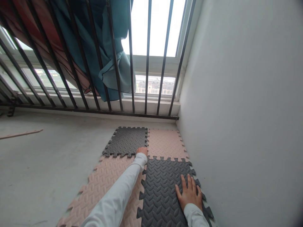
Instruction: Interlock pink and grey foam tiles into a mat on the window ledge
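Observation:
Four-square puzzle-edged foam mats lie on the floor in a checker pattern. My left hand (142,150) is closed into a fist at the inner corner of the far dark grey foam mat (129,140), where it meets the far pink foam mat (167,144) and the near pink foam mat (111,181). Its knuckles rest on the seam, and I see nothing held in it. My right hand (190,194) lies flat with fingers spread on the near dark grey foam mat (163,192), close to that mat's right edge.
A white wall (246,119) rises along the right side of the mats. Black railing bars (132,78) stand ahead before a window, with teal cloth (94,41) and reddish cloth (35,34) behind them. A thin strip (21,134) lies on the grey floor (47,170) at left.

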Motion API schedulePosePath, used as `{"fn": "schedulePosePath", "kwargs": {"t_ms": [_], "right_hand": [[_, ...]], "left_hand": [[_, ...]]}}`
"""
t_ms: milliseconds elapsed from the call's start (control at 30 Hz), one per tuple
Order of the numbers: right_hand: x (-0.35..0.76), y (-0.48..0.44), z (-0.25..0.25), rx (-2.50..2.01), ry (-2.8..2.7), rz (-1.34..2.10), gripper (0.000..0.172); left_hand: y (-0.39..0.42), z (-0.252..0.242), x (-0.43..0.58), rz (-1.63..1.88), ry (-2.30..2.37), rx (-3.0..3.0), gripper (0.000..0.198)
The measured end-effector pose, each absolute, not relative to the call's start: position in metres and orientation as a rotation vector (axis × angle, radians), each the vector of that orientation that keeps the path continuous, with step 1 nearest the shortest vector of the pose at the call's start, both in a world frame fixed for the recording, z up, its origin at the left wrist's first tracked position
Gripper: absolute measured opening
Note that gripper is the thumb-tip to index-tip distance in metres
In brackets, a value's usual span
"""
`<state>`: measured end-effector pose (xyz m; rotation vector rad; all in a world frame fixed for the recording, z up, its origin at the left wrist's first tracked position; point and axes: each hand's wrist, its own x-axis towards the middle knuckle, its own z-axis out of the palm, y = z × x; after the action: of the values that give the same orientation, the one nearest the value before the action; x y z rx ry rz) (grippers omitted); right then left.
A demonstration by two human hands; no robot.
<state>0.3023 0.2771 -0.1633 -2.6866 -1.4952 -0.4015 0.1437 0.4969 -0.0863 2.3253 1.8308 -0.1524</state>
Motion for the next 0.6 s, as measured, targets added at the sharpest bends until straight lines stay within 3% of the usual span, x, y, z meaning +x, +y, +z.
{"fn": "schedulePosePath", "kwargs": {"t_ms": [600], "right_hand": [[0.299,0.277,-0.15,-2.746,-1.495,-0.336,0.056]], "left_hand": [[0.488,-0.1,0.119,0.06,1.705,2.569,0.04]]}}
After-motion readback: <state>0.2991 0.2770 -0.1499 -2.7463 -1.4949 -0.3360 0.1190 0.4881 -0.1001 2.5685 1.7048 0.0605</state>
